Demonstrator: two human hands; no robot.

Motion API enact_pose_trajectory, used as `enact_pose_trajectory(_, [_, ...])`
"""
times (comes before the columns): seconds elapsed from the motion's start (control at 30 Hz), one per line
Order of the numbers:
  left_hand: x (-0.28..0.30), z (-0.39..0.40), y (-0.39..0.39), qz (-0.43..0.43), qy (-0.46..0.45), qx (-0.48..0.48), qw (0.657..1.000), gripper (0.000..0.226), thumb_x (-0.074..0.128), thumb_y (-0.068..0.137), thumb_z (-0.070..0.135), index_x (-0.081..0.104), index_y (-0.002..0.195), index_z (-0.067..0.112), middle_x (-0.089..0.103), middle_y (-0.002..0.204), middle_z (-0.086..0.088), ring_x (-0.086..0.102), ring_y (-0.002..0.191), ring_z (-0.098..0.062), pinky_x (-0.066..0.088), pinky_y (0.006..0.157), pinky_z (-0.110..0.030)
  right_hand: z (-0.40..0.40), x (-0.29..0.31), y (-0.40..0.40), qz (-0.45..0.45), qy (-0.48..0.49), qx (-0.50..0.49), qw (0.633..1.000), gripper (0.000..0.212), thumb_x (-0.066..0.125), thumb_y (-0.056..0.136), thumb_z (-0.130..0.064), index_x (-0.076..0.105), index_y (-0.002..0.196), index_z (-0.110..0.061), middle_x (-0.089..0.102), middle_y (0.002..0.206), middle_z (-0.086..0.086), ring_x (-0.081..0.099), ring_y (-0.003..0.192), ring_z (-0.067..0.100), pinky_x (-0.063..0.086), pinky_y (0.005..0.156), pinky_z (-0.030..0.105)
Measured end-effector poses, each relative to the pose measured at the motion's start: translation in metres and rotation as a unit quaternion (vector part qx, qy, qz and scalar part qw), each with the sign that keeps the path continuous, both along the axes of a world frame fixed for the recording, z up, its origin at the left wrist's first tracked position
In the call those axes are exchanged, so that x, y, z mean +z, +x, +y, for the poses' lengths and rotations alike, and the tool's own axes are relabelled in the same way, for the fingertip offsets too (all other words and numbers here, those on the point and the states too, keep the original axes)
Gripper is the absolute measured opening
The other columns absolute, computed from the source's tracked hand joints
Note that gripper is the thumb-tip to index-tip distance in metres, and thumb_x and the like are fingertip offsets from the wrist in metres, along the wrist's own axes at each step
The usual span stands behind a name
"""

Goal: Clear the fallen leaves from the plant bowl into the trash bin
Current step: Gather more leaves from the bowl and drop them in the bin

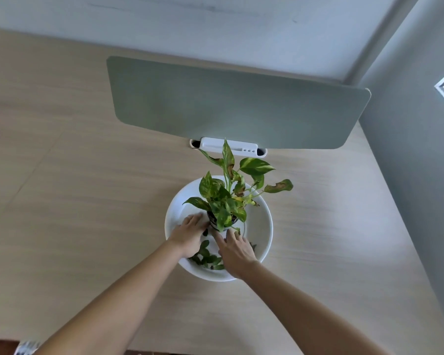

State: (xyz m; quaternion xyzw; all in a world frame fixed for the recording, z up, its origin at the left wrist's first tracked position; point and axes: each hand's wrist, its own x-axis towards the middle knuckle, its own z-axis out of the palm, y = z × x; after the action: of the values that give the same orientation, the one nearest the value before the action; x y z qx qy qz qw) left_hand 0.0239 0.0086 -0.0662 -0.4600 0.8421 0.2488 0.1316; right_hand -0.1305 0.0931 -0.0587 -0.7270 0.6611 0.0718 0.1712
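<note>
Fingers of both hands, left hand [189, 233] and right hand [235, 248], spread loosely, holding nothing, inside white bowl [263, 226] beside pot [219, 224]. Fallen leaves [207, 258] lie at near side. Gathering step; next: pinch leaves. Bin not visible.

One white bowl [260, 221] sits on one pale wooden desk [87, 201], and one potted plant [228, 196] stands inside it. Two hands reach into the bowl, one left hand [189, 235] and one right hand [237, 252], with a small heap of fallen leaves [207, 258] between them, too overlapped to count exactly. One grey-green divider panel [236, 108] and one white clamp bracket [228, 146] stand at the desk's far edge.
</note>
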Motion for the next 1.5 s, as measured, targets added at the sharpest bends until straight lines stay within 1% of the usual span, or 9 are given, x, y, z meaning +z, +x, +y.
enact_pose_trajectory(0.23, [0.012,0.023,0.022,0.053,-0.056,-0.027,0.997,0.035,0.041,0.094,0.035,0.069,0.104,0.017,0.057,0.133,0.004,0.052,0.122,-0.02,0.048,0.086,-0.03,0.022,0.009,-0.029,-0.025,-0.055,-0.041,0.997,0.028,0.043,0.094,-0.022,0.063,0.113,-0.018,0.05,0.127,0.01,0.045,0.117,0.029,0.043,0.097,0.041])
enact_pose_trajectory(0.47, [0.019,0.026,0.004,-0.086,-0.072,-0.004,0.994,0.091,0.068,0.057,0.068,0.042,0.13,0.02,0.04,0.132,-0.01,0.052,0.11,-0.033,0.046,0.085,-0.038,0.013,0.012,-0.027,0.008,0.057,-0.108,0.992,0.078,0.06,0.072,-0.064,0.036,0.135,-0.024,0.042,0.127,0.014,0.046,0.115,0.035,0.039,0.102,0.044])
enact_pose_trajectory(0.63, [0.007,0.032,-0.004,-0.023,-0.016,0.048,0.998,0.035,0.07,0.075,0.011,0.053,0.106,0.012,0.043,0.109,-0.01,0.051,0.071,-0.027,0.045,0.064,-0.035,0.019,0.004,-0.003,-0.061,0.039,-0.187,0.98,0.035,0.064,0.082,-0.016,0.05,0.115,-0.016,0.041,0.118,0.013,0.05,0.103,0.034,0.05,0.088,0.041])
enact_pose_trajectory(0.8, [-0.001,0.023,0.004,0.132,0.064,0.139,0.979,0.016,0.067,0.076,-0.002,0.059,0.075,0.01,0.058,0.089,-0.004,0.059,0.087,-0.024,0.044,0.074,-0.025,0.016,0.001,-0.009,-0.185,0.0,-0.287,0.94,0.018,0.055,0.077,0.005,0.07,0.084,-0.003,0.067,0.094,0.016,0.06,0.079,0.03,0.045,0.067,0.028])
enact_pose_trajectory(0.93, [0.015,0.012,0.009,0.256,0.171,0.296,0.904,0.011,0.076,0.074,0.006,0.07,0.084,0.003,0.065,0.073,0.001,0.064,0.062,-0.005,0.047,0.058,-0.014,0.014,0.01,-0.021,-0.309,-0.04,-0.432,0.846,0.012,0.07,0.072,0.0,0.076,0.078,-0.009,0.074,0.079,0.006,0.061,0.069,0.015,0.046,0.062,0.017])
enact_pose_trajectory(1.03, [0.022,0.009,0.01,0.37,0.361,0.458,0.723,0.02,0.074,0.073,-0.009,0.067,0.092,-0.006,0.068,0.082,-0.016,0.07,0.06,-0.012,0.057,0.05,-0.017,0.017,0.013,-0.031,-0.432,-0.028,-0.555,0.711,0.01,0.079,0.067,-0.005,0.075,0.072,-0.013,0.074,0.077,0.007,0.069,0.07,0.019,0.057,0.067,0.025])
enact_pose_trajectory(1.1, [0.027,0.013,0.007,0.371,0.425,0.488,0.667,0.017,0.069,0.076,-0.012,0.064,0.091,-0.006,0.066,0.086,-0.017,0.068,0.073,-0.018,0.06,0.053,-0.021,0.025,0.016,-0.037,-0.529,-0.024,-0.592,0.607,0.012,0.08,0.067,0.001,0.073,0.075,-0.003,0.072,0.078,0.014,0.071,0.071,0.026,0.061,0.067,0.029])
enact_pose_trajectory(1.23, [0.039,0.037,-0.016,0.366,0.481,0.467,0.645,0.011,0.059,0.083,-0.014,0.06,0.085,-0.003,0.067,0.082,-0.014,0.063,0.084,-0.021,0.06,0.054,-0.021,0.057,0.03,-0.053,-0.65,-0.037,-0.585,0.484,0.007,0.07,0.075,0.01,0.068,0.078,0.004,0.065,0.074,0.017,0.064,0.063,0.024,0.059,0.057,0.021])
enact_pose_trajectory(1.5, [0.053,0.126,-0.13,0.357,0.539,0.366,0.669,0.014,0.059,0.082,-0.015,0.06,0.081,-0.001,0.072,0.055,-0.007,0.071,0.052,-0.013,0.061,0.058,-0.022,0.189,0.043,-0.136,-0.679,-0.119,-0.61,0.391,0.007,0.062,0.081,0.011,0.064,0.079,0.004,0.064,0.076,0.016,0.064,0.069,0.023,0.058,0.054,0.019])
